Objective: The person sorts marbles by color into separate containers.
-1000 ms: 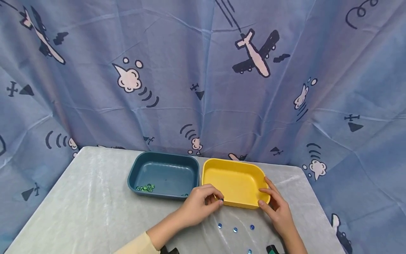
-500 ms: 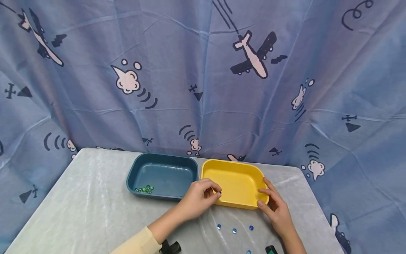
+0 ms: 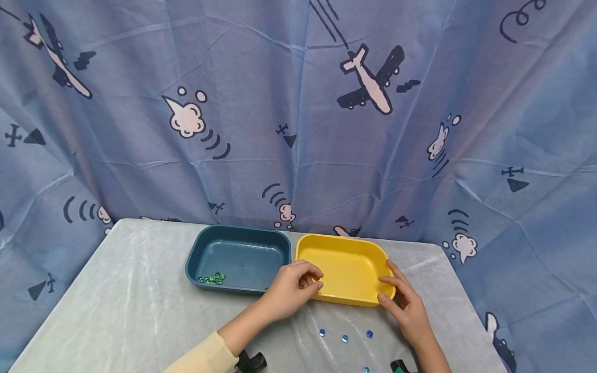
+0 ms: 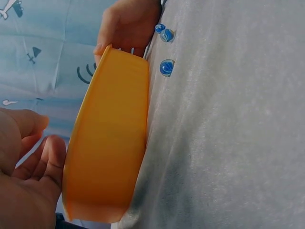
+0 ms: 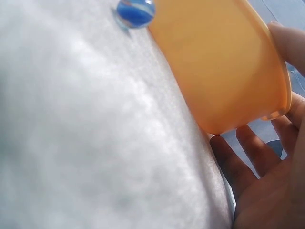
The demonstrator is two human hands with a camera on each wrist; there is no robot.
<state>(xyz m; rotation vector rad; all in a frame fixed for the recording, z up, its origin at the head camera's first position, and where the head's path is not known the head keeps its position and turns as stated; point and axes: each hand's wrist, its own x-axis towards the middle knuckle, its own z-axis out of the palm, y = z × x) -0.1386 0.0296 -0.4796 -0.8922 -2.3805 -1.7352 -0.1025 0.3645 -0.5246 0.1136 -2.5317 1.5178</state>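
Note:
My left hand [image 3: 288, 291] hovers over the front left corner of a yellow plastic tray [image 3: 345, 299]. In the left wrist view its thumb and index finger stand apart, and no marble shows between them. My right hand [image 3: 410, 314] holds the tray's right end, with thumb and fingertips at the rim; in the right wrist view some fingers lie along the outside wall. Several blue glass marbles lie on the cloth in front, one of them a blue marble [image 3: 345, 339] near the middle. The inside of the tray's front wall is hidden.
To the left stands a dark teal tray [image 3: 242, 265] with several green marbles [image 3: 212, 278] in its front left corner. Pale cloth [image 3: 140, 290] covers the table. A blue curtain [image 3: 252, 103] with airplane prints hangs behind. Black wrist gear [image 3: 252, 361] shows below the left forearm.
My left hand has moved up slightly over the yellow tray's edge. The small dark marble pinched in its fingertips earlier is no longer seen there. My right hand keeps its hold on the tray.

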